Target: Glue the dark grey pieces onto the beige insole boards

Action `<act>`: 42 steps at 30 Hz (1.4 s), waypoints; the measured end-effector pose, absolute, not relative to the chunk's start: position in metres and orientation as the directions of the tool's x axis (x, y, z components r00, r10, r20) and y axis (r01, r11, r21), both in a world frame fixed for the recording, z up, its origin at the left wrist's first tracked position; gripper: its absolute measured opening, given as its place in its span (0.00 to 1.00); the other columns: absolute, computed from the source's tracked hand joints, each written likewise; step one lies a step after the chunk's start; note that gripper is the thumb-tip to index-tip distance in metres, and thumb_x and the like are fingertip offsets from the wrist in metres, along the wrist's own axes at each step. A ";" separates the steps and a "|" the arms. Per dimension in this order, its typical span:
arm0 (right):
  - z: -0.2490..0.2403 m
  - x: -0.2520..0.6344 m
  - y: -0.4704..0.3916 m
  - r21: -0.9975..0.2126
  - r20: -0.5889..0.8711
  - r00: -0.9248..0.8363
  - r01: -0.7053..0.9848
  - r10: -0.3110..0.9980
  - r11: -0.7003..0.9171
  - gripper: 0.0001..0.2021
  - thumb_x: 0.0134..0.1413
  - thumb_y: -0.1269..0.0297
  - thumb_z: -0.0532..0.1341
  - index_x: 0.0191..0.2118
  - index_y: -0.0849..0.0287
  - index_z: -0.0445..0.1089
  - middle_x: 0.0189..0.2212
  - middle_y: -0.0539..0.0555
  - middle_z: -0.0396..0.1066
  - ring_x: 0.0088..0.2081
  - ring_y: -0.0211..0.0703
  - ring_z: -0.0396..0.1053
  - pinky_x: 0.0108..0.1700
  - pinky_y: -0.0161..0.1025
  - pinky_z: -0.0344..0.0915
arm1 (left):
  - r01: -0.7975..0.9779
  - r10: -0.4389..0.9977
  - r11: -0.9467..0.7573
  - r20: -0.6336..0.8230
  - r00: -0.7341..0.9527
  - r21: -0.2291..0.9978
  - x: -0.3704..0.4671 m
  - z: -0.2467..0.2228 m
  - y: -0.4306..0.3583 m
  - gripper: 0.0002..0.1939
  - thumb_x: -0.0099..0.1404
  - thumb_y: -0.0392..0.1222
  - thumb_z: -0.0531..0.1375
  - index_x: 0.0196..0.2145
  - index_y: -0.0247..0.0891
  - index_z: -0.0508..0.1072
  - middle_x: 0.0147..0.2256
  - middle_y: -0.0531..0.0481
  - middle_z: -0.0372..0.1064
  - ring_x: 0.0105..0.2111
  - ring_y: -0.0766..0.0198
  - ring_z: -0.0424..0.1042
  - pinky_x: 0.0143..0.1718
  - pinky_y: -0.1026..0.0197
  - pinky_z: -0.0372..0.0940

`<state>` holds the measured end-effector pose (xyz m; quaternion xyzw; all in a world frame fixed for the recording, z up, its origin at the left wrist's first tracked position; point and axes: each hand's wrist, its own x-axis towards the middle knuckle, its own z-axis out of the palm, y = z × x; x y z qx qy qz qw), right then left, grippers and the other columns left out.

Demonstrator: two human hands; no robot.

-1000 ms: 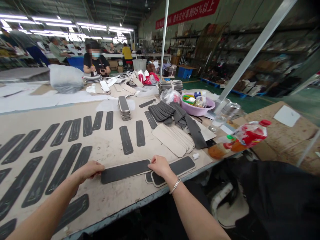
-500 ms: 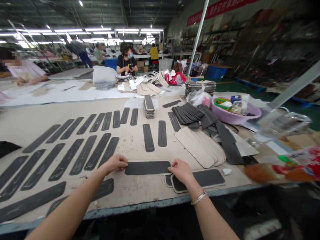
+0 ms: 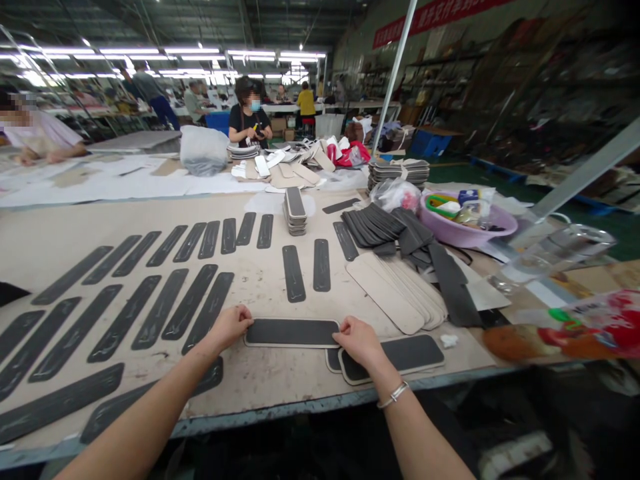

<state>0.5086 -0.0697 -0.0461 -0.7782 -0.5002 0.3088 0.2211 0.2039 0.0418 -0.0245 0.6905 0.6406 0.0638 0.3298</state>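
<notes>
A dark grey strip on a slightly larger beige backing piece (image 3: 293,332) lies crosswise near the table's front edge. The beige shows as a thin rim around the dark strip. My left hand (image 3: 231,328) pinches its left end between thumb and fingers. At the right end, my right hand (image 3: 357,339) is closed the same way. Beneath and beside my right wrist rests another dark strip with a beige rim (image 3: 413,355), overlapping a further piece partly hidden under it. Many dark strips with shiny streaks (image 3: 160,310) are spread out on the left.
Bare beige pieces (image 3: 390,293) lie fanned at the right, with piled dark strips (image 3: 375,230) behind them. A small stack of rimmed pieces (image 3: 295,210) stands farther back. At right are a purple basin (image 3: 465,223), a clear jar (image 3: 575,247) and a bottle (image 3: 520,341). Co-workers sit across the table.
The dark strip between my hands now sits within its beige backing, whose rim shows more evenly all around. Both hands stay at its ends. The view has shifted slightly.
</notes>
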 end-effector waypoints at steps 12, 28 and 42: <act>-0.043 0.508 -0.066 -0.609 -0.302 0.313 0.663 0.900 -0.435 0.05 0.40 0.67 0.62 0.27 0.56 0.65 0.23 0.47 0.69 0.28 0.37 0.65 0.29 0.32 0.53 | 0.945 0.915 -0.089 -0.349 0.202 0.315 0.220 0.003 0.044 0.06 0.52 0.42 0.56 0.22 0.39 0.67 0.18 0.53 0.69 0.25 0.62 0.69 0.26 0.64 0.54; -0.038 0.506 -0.071 -0.585 -0.225 0.311 0.715 0.924 -0.383 0.12 0.42 0.67 0.62 0.36 0.56 0.64 0.24 0.47 0.68 0.29 0.39 0.66 0.32 0.34 0.55 | 0.971 0.919 -0.113 -0.350 0.183 0.212 0.223 0.005 0.041 0.07 0.53 0.43 0.56 0.24 0.38 0.69 0.22 0.53 0.71 0.26 0.64 0.69 0.25 0.66 0.55; -0.042 0.503 -0.062 -0.578 -0.130 0.272 0.760 0.953 -0.296 0.26 0.42 0.71 0.59 0.52 0.59 0.62 0.36 0.54 0.68 0.36 0.42 0.66 0.40 0.36 0.60 | 0.981 0.935 -0.089 -0.324 0.141 0.171 0.219 0.003 0.037 0.08 0.54 0.45 0.55 0.26 0.39 0.69 0.23 0.52 0.71 0.26 0.62 0.70 0.26 0.65 0.55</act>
